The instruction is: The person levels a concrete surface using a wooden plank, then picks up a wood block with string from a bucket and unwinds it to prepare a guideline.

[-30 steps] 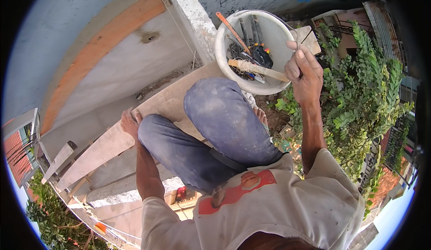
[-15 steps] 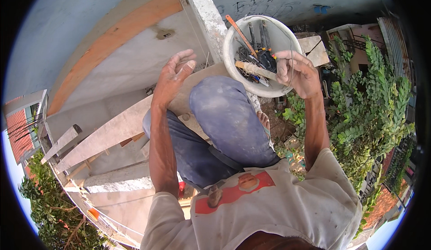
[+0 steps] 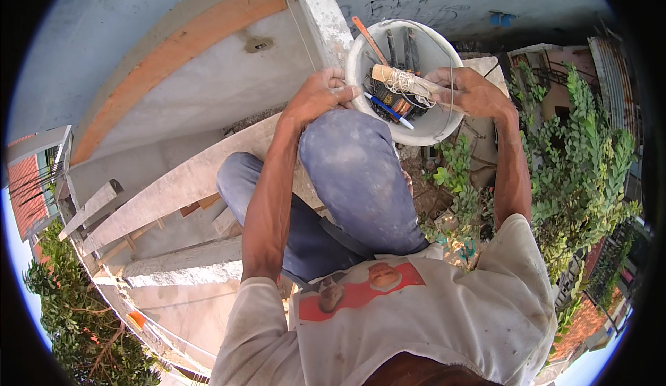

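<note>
Your right grip (image 3: 466, 90) clasps a string-wound stick (image 3: 383, 74) by one end, likely sparing the windings (image 3: 402, 82), while your left grip (image 3: 318, 96), closure unclear, sits at the bucket (image 3: 353, 63).

String-wound wd stick (image 3: 402, 83) over wht bkt (image 3: 438, 52)

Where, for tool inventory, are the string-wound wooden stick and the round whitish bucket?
String-wound wooden stick (image 3: 402, 82): head view, on its wound middle.
Round whitish bucket (image 3: 433, 49): head view, on its bare inner wall.
</note>
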Demonstrator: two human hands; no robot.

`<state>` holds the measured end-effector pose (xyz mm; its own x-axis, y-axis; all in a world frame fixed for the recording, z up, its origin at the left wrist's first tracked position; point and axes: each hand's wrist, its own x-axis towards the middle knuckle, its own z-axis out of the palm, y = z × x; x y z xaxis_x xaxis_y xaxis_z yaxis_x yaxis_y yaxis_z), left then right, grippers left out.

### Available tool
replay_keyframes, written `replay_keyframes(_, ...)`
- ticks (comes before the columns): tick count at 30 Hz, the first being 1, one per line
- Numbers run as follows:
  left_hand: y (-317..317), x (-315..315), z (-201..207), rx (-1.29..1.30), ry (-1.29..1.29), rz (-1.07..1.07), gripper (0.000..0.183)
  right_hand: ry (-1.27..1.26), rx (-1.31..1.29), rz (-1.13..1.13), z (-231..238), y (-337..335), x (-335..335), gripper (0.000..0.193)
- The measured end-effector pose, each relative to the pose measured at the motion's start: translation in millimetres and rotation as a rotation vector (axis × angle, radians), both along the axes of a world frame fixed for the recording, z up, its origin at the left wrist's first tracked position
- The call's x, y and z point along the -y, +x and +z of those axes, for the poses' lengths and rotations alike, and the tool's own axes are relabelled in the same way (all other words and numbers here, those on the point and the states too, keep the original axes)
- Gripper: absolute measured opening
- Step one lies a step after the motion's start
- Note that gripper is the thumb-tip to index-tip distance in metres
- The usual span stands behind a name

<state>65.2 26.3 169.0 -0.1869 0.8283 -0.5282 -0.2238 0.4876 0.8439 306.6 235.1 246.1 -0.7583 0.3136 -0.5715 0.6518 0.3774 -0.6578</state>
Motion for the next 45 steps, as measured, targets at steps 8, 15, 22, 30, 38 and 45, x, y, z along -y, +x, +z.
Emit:
replay_keyframes(8, 1, -2, 1, -0.071, 0.005, 0.015, 0.058, -0.083, -0.280, -0.511, 17, 87, -11, 0.031)
replay_keyframes(15, 0, -6, 17, -0.067, -0.015, -0.003, 0.063, -0.298, -0.727, -0.801, 19, 101, 39, 0.037)
replay_keyframes(22, 3, 5, 33, -0.431, 0.099, 0.113, 0.064, -0.650, -0.925, -0.679, 27, 64, 79, 0.045)
replay_keyframes(30, 33, 33, 79, 0.218, 0.611, 0.271, 0.068, -0.818, -0.708, -0.473, 21, -7, 127, 0.044)
replay_keyframes(38, 25, 53, 62, 0.335, 0.630, 0.467, 0.056, -0.596, -0.566, -0.400, 14, -46, 130, 0.039)
replay_keyframes(45, 2, 85, 54, 0.480, 0.701, 0.749, 0.051, -0.105, -0.696, -0.553, 9, -50, 114, 0.034)
